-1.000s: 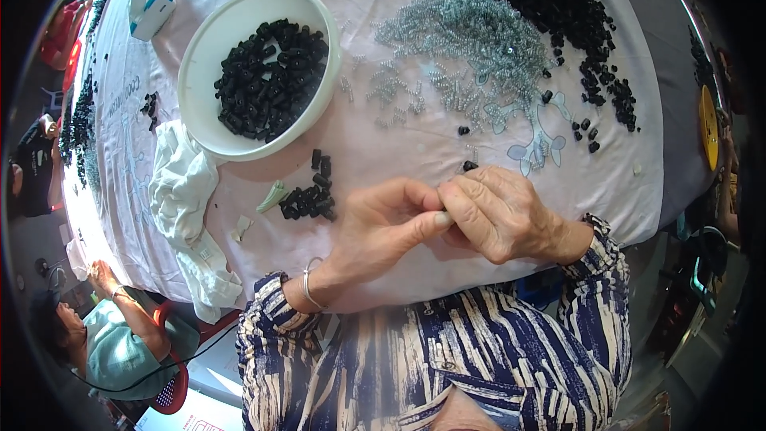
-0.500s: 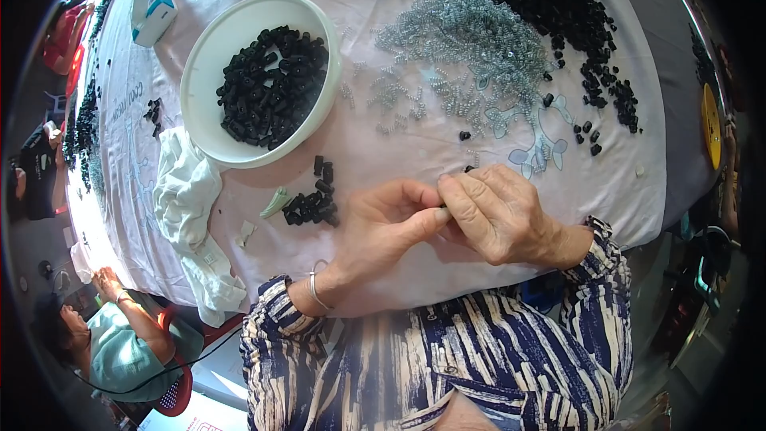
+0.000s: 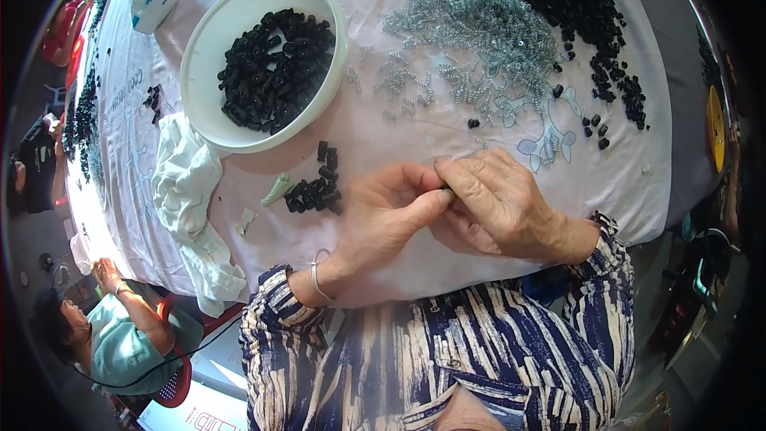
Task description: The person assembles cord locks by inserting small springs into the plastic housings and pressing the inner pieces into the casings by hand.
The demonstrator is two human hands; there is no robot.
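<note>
Pinched in the head view by the thumb and forefinger of the left hand (image 3: 383,207), above the pink cloth (image 3: 391,144), is a small dark piece (image 3: 446,187), mostly hidden; beside it the right hand (image 3: 507,203) is bunched, its own hold impossible to tell. Black cylinders (image 3: 313,194) are clustered beside the left hand and gathered in a white bowl (image 3: 201,84); coiled springs (image 3: 479,28) are heaped beyond.

I wear a shirt (image 3: 479,335) in navy and cream, its uneven streaks like brushstrokes, with long sleeves (image 3: 267,339) in the same pattern. A small button (image 3: 453,363) sits below the open neckline (image 3: 499,401); a thin, pale bangle (image 3: 314,274) circles my left wrist (image 3: 333,273).
</note>
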